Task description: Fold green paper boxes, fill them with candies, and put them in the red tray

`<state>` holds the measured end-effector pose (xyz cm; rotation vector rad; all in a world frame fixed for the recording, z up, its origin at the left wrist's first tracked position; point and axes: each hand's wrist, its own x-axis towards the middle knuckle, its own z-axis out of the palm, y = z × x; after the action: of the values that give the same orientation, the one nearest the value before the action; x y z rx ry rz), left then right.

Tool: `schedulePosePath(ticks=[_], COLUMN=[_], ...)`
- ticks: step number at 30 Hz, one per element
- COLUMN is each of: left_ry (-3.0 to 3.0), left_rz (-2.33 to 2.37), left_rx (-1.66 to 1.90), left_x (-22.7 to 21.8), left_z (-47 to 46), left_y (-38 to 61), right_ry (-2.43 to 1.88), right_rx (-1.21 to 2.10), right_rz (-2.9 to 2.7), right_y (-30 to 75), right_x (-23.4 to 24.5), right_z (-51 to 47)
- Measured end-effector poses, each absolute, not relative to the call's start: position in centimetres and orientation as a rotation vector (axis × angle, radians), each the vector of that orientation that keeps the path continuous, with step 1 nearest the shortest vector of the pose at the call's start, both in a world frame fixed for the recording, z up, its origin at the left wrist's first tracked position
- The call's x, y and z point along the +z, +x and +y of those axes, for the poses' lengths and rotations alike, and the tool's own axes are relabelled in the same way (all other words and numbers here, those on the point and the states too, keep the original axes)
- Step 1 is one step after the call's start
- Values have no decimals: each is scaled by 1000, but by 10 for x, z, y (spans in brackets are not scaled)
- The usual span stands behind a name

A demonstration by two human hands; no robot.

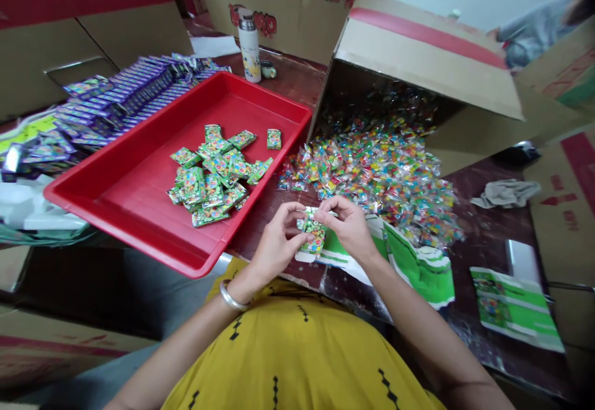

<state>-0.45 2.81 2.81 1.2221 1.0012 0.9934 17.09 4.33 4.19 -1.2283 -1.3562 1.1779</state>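
A small green printed candy box (315,236) is between my hands near the table's front edge, a white flap showing at its lower end. My left hand (280,236) grips its left side, with the thumb across the front. At the box's top end, my right hand (346,224) has thumb and fingers pinched together; what exactly lies in that pinch is too small to tell. Just beyond my hands spreads a heap of clear-wrapped colourful candies (376,174). To the left, a red tray (134,212) holds a pile of similar green boxes (214,174).
Flattened green-and-white packaging (418,267) lies beneath my right forearm; another green sheet (515,308) is farther right. A tipped carton (418,44) stands behind the candies. Purple boxes (125,100) are stacked at left. A bottle (250,47) and a grey cloth (506,193) are on the table.
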Motion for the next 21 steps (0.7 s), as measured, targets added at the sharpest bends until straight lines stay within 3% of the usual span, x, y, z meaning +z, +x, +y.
schedulePosePath(ticks=[6, 14, 21], left_ry=[1274, 1273, 1167], left_rz=[981, 936, 953], left_rx=[961, 967, 972], left_x=[31, 31, 21], left_z=[27, 26, 25], left_y=[-8, -10, -8], right_ry=[-1294, -1273, -1235], right_rx=[1316, 907, 1005], right_rz=[-1308, -1586, -1686], right_y=[179, 172, 183], right_x=[48, 52, 47], right_z=[56, 38, 35])
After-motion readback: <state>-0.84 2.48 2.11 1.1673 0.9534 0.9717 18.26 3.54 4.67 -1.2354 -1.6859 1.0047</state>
